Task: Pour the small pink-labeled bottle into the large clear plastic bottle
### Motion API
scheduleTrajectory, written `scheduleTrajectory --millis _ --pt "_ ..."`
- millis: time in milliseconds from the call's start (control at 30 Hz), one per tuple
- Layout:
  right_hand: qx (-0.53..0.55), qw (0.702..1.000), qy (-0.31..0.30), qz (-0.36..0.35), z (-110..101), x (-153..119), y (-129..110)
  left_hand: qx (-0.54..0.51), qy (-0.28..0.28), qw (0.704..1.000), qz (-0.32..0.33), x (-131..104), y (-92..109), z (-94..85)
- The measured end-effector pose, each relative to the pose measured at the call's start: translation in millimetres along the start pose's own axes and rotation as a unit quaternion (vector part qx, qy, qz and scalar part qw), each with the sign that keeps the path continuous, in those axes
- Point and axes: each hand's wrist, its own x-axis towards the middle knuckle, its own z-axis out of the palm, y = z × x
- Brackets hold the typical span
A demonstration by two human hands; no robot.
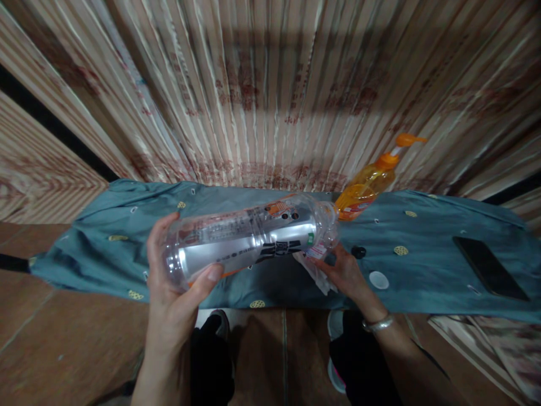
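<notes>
My left hand (175, 287) is closed around the base of a large clear plastic bottle (240, 239) with a silver label and orange print. The bottle lies almost level above the cloth, its neck to the right and slightly raised. By the neck, my right hand (344, 270) has its fingers closed on a crumpled, whitish, see-through piece (315, 270) that looks like thin plastic or tissue. Pink and white print shows near the fingertips. Whether those fingers also touch the bottle, I cannot tell. Just behind the neck stands an orange pump bottle (367, 186) with yellow-orange liquid.
A teal patterned cloth (110, 225) covers the long surface. On it lie a white disc (379, 279), a small black round thing (359, 252) and, at the right, a dark phone (488, 268). Behind hangs a pleated striped curtain (270, 101). Below is brown tiled floor (262, 361).
</notes>
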Motion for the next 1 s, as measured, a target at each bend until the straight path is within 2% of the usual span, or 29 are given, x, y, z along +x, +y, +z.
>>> scheduleTrajectory --millis 433,1000 --pt "-0.004 1.000 0.000 0.001 -1.4 0.2 -2.2 -0.040 -0.009 0.999 -0.003 -1.8 2.2 -0.4" --pt "0.011 1.000 -0.008 0.009 -0.8 0.5 -3.3 0.005 -0.005 1.000 0.004 -0.1 -1.0 -0.8"
